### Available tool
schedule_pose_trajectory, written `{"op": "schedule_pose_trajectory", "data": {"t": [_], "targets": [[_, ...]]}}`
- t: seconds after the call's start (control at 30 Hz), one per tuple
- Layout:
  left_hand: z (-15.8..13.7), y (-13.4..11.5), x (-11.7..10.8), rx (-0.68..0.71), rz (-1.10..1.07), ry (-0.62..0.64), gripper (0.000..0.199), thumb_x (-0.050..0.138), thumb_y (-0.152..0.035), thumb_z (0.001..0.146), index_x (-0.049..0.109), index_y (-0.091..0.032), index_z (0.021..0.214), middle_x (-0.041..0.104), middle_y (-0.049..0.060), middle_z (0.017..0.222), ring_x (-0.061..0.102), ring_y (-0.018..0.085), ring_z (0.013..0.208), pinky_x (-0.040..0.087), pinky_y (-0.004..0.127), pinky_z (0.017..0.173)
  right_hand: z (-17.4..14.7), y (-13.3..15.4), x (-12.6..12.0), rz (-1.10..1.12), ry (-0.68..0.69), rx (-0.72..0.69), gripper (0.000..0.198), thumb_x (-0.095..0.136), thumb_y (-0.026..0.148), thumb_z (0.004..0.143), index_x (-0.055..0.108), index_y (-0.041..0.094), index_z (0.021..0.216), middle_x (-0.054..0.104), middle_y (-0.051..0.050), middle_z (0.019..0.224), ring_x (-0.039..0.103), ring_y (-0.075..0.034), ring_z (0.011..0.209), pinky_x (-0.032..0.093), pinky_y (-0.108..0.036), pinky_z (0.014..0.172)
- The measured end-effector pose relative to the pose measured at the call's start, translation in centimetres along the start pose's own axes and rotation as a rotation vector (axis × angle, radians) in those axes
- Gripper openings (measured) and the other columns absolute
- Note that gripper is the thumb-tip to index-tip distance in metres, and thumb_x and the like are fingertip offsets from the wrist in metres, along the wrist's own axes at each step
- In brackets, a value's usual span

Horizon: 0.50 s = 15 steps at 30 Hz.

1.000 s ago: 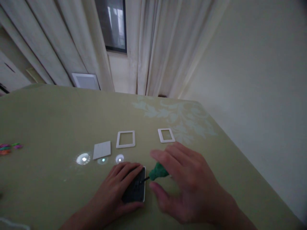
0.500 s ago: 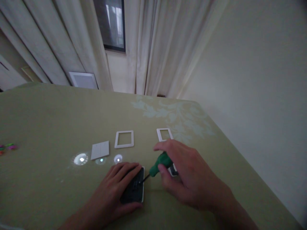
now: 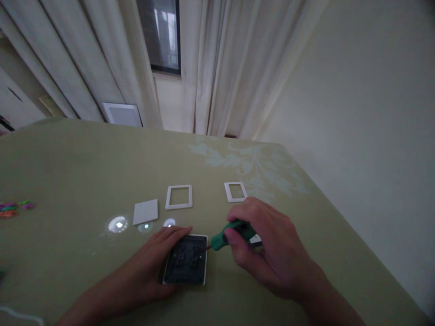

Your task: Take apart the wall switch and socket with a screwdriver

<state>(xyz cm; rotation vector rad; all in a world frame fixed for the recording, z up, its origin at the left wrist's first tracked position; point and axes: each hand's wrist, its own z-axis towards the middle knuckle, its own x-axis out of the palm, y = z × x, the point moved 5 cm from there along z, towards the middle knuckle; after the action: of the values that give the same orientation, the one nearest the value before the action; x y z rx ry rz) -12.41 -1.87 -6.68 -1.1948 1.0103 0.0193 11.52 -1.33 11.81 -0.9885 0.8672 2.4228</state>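
Observation:
My left hand (image 3: 152, 267) grips a wall switch body (image 3: 186, 265) by its left side, fingers along the far edge and thumb near the close edge. The switch body is a black square with a thin white rim, its black inner side facing up. A green-handled screwdriver (image 3: 234, 233) is held in my right hand (image 3: 272, 246), closed around the handle. Its shaft points left, and the tip is over the right part of the switch body; whether it touches cannot be made out. Partly behind my right hand lies a small black-and-white piece (image 3: 255, 241).
Beyond my hands, a larger white square frame (image 3: 179, 207) and a smaller one (image 3: 235, 199) lie on the green table (image 3: 102, 172). A white panel (image 3: 145, 212) is left of them. Small colourful items (image 3: 10, 209) lie far left. Curtains (image 3: 231, 68) and a wall border the table.
My left hand has slid off the top of the switch body to its left side, uncovering more of it. The screwdriver has tilted lower, its tip shifting slightly right and away from me.

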Motion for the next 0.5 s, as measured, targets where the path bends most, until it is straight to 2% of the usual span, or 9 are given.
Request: {"op": "schedule_pose_trajectory", "data": {"t": [0.07, 0.17, 0.27, 0.5], "targets": [[0.2, 0.3, 0.2, 0.014, -0.041, -0.019, 0.112, 0.087, -0.018, 0.081, 0.024, -0.047, 0.169, 0.046, 0.007, 0.169, 0.047, 0.04, 0.153, 0.039, 0.064, 0.129, 0.0, 0.1, 0.8, 0.011, 0.017, -0.013, 0.006, 0.058, 0.023, 0.107, 0.06, 0.019, 0.111, 0.067, -0.001, 0.093, 0.06, -0.015, 0.079, 0.048, -0.027, 0.073], [0.5, -0.1, 0.9, 0.044, -0.064, -0.035, 0.11, 0.096, -0.032, 0.078, 0.03, -0.045, 0.166, 0.051, 0.009, 0.165, 0.051, 0.043, 0.15, 0.041, 0.068, 0.126, 0.1, 0.1, 1.9, 0.005, 0.034, -0.033, 0.006, 0.057, 0.023, 0.108, 0.06, 0.019, 0.11, 0.067, -0.002, 0.093, 0.059, -0.016, 0.081, 0.048, -0.029, 0.075], [0.5, -0.8, 1.2, 0.064, -0.059, -0.051, 0.107, 0.097, -0.043, 0.079, 0.035, -0.041, 0.166, 0.054, 0.011, 0.163, 0.053, 0.043, 0.148, 0.043, 0.068, 0.123, 0.1, 0.1, 2.7, 0.008, 0.042, -0.044, 0.008, 0.057, 0.026, 0.109, 0.06, 0.018, 0.111, 0.067, -0.002, 0.093, 0.059, -0.017, 0.082, 0.048, -0.03, 0.077], [0.6, -1.4, 0.8, 0.075, -0.018, -0.115, 0.096, 0.094, -0.038, 0.08, 0.043, -0.037, 0.162, 0.06, 0.012, 0.158, 0.058, 0.042, 0.143, 0.047, 0.066, 0.12, 0.0, 0.1, 2.6, 0.022, 0.051, -0.038, 0.007, 0.057, 0.024, 0.109, 0.061, 0.018, 0.11, 0.065, -0.001, 0.092, 0.057, -0.016, 0.082, 0.046, -0.029, 0.076]]}}
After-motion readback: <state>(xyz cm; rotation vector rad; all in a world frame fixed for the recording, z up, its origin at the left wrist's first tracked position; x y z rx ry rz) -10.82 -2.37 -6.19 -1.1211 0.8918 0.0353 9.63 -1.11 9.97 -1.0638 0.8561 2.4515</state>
